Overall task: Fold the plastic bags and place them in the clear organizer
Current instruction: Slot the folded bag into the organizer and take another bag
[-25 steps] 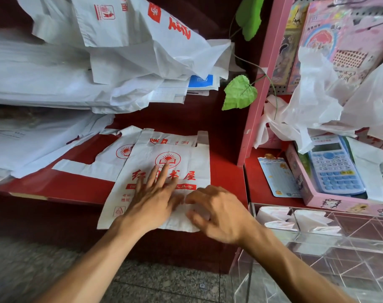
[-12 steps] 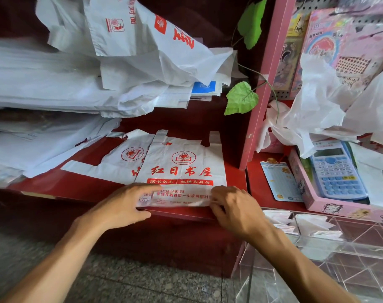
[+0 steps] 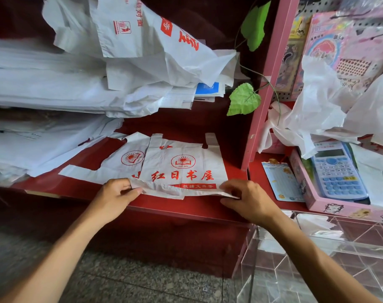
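A white plastic bag (image 3: 183, 162) with red print lies flat on the red shelf (image 3: 181, 206), handles pointing away from me. My left hand (image 3: 115, 194) pinches its near left corner and my right hand (image 3: 246, 199) pinches its near right corner; the near edge is lifted and turned over away from me. A second printed bag (image 3: 118, 165) lies under it to the left. The clear organizer (image 3: 317, 243) stands at lower right, with folded white bags (image 3: 315, 224) in its far compartments.
Stacks of white bags (image 3: 55, 90) fill the shelves at upper left. A pink rack post (image 3: 267, 84) divides the shelves. To the right lie loose crumpled bags (image 3: 321, 110), a blue calculator (image 3: 337, 171) in a pink box, and a small card (image 3: 282, 182). Green leaves (image 3: 244, 99) hang mid-frame.
Both hands went from pressing the bag flat to its near corners. The bottom edge has been lifted and folded back over the bag, away from me.
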